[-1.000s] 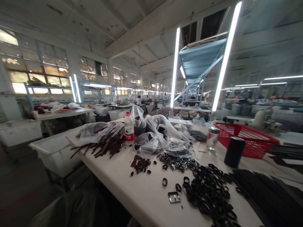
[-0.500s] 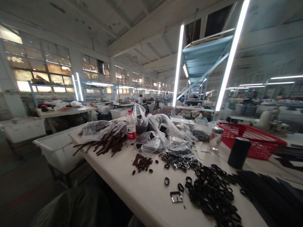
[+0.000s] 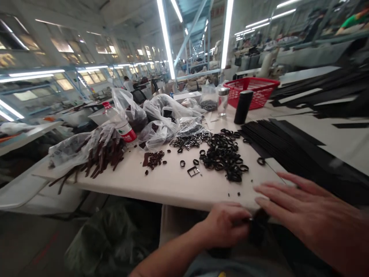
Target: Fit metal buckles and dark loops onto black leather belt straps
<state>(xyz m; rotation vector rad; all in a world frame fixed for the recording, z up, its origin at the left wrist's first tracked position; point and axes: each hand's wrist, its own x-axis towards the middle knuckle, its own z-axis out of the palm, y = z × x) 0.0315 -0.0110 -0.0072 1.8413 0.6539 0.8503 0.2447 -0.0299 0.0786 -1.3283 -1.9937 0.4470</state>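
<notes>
My left hand is closed at the table's front edge. A small shiny bit shows at its fingertips, too blurred to name. To its right my right hand has its fingers stretched out and fairly flat over the table edge. Something dark lies between the two hands, mostly hidden. Beyond them are a heap of black strap loops, a single rectangular buckle and a pile of metal buckles. Long black strips lie beyond my right hand.
Left on the table are brown strips, small brown loops and a tilted-looking bottle. Plastic bags, a glass jar, a black cylinder and a red basket stand farther back.
The view has turned right and down, so the tabletop things appear farther left and higher. Both my hands have come into view at the front edge.
</notes>
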